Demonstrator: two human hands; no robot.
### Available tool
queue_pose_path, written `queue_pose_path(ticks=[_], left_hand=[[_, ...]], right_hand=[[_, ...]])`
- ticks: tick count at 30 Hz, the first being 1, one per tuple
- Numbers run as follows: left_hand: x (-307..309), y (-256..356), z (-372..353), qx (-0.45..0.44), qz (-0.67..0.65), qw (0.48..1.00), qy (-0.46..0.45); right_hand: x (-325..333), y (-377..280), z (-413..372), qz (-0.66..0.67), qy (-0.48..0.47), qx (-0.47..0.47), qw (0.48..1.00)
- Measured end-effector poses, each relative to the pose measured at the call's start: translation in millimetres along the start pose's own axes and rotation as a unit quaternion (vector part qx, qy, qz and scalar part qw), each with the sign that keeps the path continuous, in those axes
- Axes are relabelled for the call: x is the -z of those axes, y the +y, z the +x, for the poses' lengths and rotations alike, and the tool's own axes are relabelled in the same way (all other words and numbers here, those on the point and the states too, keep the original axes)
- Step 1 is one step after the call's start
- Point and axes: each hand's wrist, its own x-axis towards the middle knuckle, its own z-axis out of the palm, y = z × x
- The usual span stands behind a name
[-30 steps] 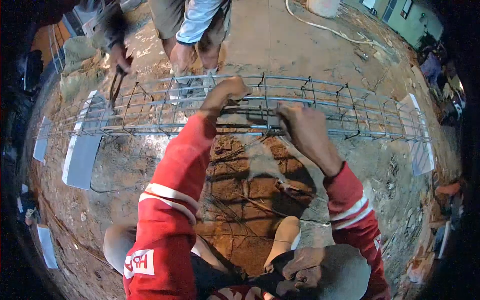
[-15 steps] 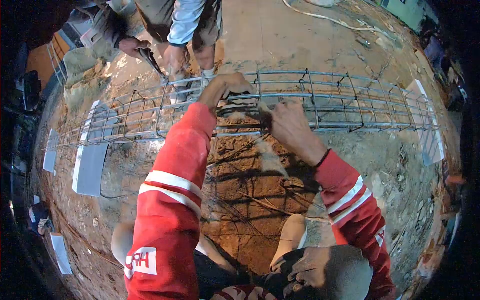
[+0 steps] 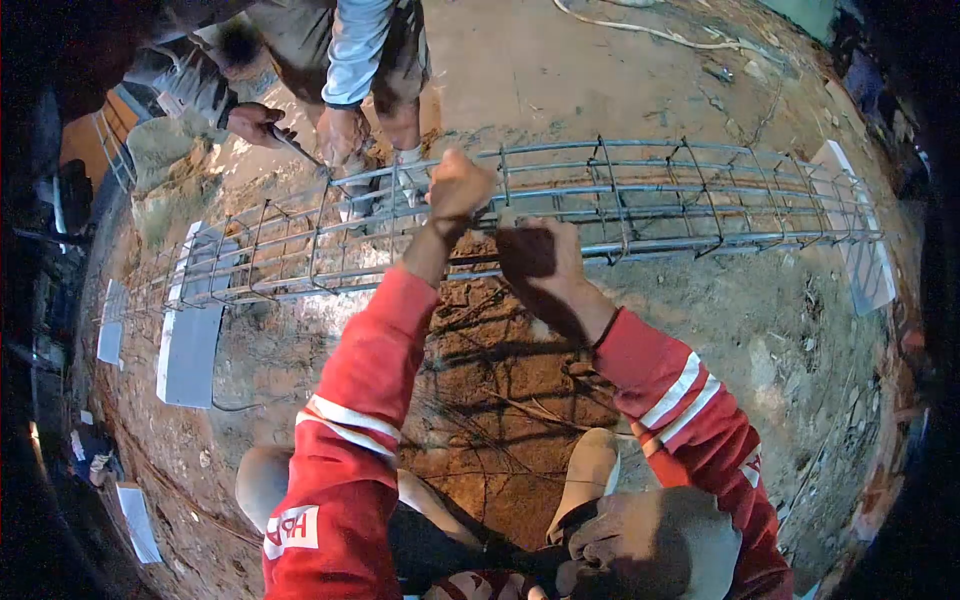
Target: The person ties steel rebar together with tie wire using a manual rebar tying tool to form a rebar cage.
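1. Evidently, the piece at both hands is a steel cage (image 3: pixel 660 245): long bars joined by cross-loops (image 3: pixel 617 205), stretching from left to right in front of the person, above the ground (image 3: pixel 740 340).
2. The left grip (image 3: pixel 462 187) is balled like a fist at the upper bars, near the middle; whether a bar or a bit of wire lies inside it, I cannot tell.
3. The right grip (image 3: pixel 548 258) sits just beside it and nearer the body, against the closer bars. Its fingers are lost in shadow, so I cannot tell if it is grasping or loose.
4. As a whole the cage is probably heavy. Each bar should be stiff, yet so long a frame may sag or twist if raised at one point.
5. It is hardly fragile; the likely weak spots are the joints, where a cross-loop could slip under a hard pull.
6. Bare palms may slide along the bars or get scratched.
7. Straight lengths between cross-loops look best to hold, with support well apart, near the white boards (image 3: pixel 190 350) it passes over.
8. A co-worker's hand (image 3: pixel 258 124) holds a tool (image 3: pixel 300 152) at the far left side; that stretch is better avoided.
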Motion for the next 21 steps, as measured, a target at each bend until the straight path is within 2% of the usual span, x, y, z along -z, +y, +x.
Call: queue_pose_path(ticks=[1, 2, 3, 4, 5, 7, 8, 9, 10, 12, 15, 16, 18, 19, 20, 21], left_hand=[[-9.2, -5.6, -3.6, -0.053, 0.038, 0.994, 0.085], [-18.8, -11.0, -7.3, -0.106, 0.076, 0.977, 0.169], [-20.1, 1.0, -22.0, -0.06, 0.102, 0.969, 0.217], [-23.8, -0.2, -28.4, -0.062, 0.105, 0.969, 0.217], [-25.3, -1.9, -32.6, -0.102, 0.085, 0.961, 0.243], [-31.4, -18.9, -33.8, -0.213, 0.108, 0.917, 0.319], [-31.3, -22.2, -32.0, -0.215, 0.111, 0.916, 0.32], [-31.5, -25.3, -31.4, -0.277, 0.051, 0.906, 0.316], [-30.6, -27.1, -32.3, -0.336, -0.01, 0.89, 0.308], [-26.3, -28.1, -31.8, -0.264, -0.039, 0.938, 0.223], [-13.4, -16.2, -38.7, -0.238, 0.005, 0.957, 0.169], [-19.6, -21.6, -35.7, -0.297, 0.012, 0.927, 0.23], [-25.3, -29.4, -32.7, -0.351, 0.017, 0.891, 0.287], [-15.7, -19.3, -35.8, -0.344, -0.077, 0.912, 0.21], [-6.9, -8.9, -40.5, -0.33, -0.171, 0.919, 0.13], [-5.2, -5.7, -43.2, -0.328, -0.173, 0.92, 0.129]], right_hand=[[-8.8, 10.2, -1.0, 0.027, -0.016, -0.026, 0.999], [-20.2, 18.7, -4.6, 0.188, 0.066, 0.028, 0.98], [-19.8, 14.8, -4.3, 0.269, 0.109, 0.051, 0.956], [-15.8, 2.2, -1.7, 0.345, 0.148, 0.081, 0.923], [-3.3, -7.3, 1.1, 0.163, 0.125, 0.111, 0.972], [36.4, -58.7, 22.2, -0.021, 0.099, 0.138, 0.985], [60.5, -88.8, 41.1, -0.163, 0.012, 0.07, 0.984], [72.0, -100.7, 56.0, -0.299, -0.078, -0.002, 0.951], [73.8, -95.1, 65.2, -0.295, -0.078, -0.004, 0.952], [83.1, -78.7, 83.0, -0.289, -0.024, 0.009, 0.957], [83.3, -36.2, 114.2, -0.293, -0.042, 0.021, 0.955], [78.1, -25.5, 120.8, -0.292, -0.043, 0.021, 0.955], [66.5, -5.4, 129.5, -0.351, -0.173, -0.004, 0.92], [61.1, 3.6, 135.6, -0.352, -0.174, -0.005, 0.92], [56.2, 11.6, 140.9, -0.338, -0.253, -0.006, 0.907], [54.5, 13.7, 143.1, -0.321, -0.33, -0.008, 0.888]])
